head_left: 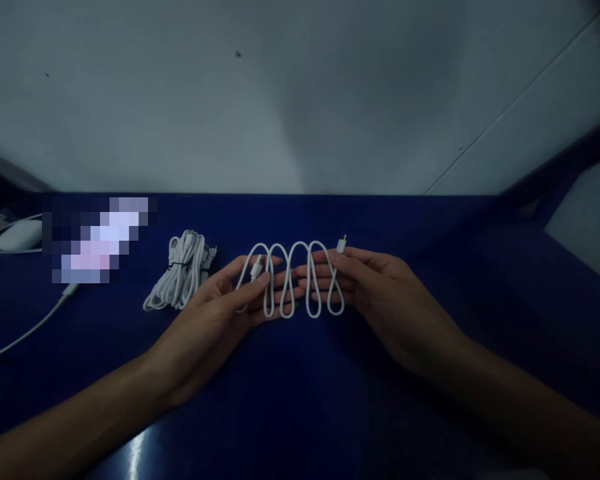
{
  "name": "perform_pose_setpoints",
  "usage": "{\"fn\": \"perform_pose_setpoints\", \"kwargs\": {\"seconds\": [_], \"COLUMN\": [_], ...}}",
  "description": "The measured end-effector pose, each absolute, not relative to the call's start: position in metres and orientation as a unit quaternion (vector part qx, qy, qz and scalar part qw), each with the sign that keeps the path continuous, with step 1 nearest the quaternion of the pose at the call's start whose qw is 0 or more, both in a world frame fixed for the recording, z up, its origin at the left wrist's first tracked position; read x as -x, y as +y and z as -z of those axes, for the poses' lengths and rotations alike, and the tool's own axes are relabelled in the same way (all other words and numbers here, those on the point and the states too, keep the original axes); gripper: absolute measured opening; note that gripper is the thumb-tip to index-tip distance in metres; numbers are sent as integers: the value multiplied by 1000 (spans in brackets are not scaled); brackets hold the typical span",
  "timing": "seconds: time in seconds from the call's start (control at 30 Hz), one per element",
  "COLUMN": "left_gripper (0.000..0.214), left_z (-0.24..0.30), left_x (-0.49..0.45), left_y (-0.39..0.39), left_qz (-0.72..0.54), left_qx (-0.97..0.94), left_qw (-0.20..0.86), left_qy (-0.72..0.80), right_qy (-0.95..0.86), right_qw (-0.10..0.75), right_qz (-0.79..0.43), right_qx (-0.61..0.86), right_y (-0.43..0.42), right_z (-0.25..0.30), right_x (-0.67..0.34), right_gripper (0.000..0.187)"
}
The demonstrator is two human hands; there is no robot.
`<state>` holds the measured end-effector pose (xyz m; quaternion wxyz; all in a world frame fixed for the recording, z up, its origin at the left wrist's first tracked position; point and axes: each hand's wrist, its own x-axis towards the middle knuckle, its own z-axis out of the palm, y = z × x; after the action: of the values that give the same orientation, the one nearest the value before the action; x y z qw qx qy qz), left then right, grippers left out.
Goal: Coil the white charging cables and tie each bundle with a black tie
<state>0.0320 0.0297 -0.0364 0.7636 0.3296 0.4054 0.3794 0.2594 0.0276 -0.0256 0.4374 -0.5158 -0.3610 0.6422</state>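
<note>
A white USB cable (287,310) lies in zigzag loops across the fingers of both hands, above a blue table. My left hand (230,293) is palm up beneath the left loops, its thumb pressing the cable near the larger plug. My right hand (375,273) supports the right loops, with the small metal-tipped plug pinched between thumb and forefinger so that it points up. The fingertips of the two hands meet or nearly meet under the middle loops. Just left of my left hand sits a bundle of white cables (183,267) tied with a dark band.
The blue tabletop (300,400) ends at a pale wall (205,120) behind. At the left lie a pixelated lit object (100,240) with a white cord (35,333) running to it, and a rounded white object (20,235). A grey surface (590,200) shows at the right edge.
</note>
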Motion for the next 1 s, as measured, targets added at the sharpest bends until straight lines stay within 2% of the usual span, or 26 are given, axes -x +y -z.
{"fn": "perform_pose_setpoints", "kwargs": {"seconds": [0.47, 1.0], "left_gripper": [15, 23], "left_z": [30, 37], "left_x": [-35, -32], "left_y": [29, 29], "left_qz": [-395, -387], "left_qx": [-321, -345], "left_qw": [755, 757], "left_qy": [412, 398], "right_qy": [-354, -359], "right_qw": [440, 440], "right_qz": [-630, -629], "right_qx": [533, 531], "right_y": [28, 27], "right_z": [25, 27], "right_x": [-258, -259], "right_gripper": [24, 20]}}
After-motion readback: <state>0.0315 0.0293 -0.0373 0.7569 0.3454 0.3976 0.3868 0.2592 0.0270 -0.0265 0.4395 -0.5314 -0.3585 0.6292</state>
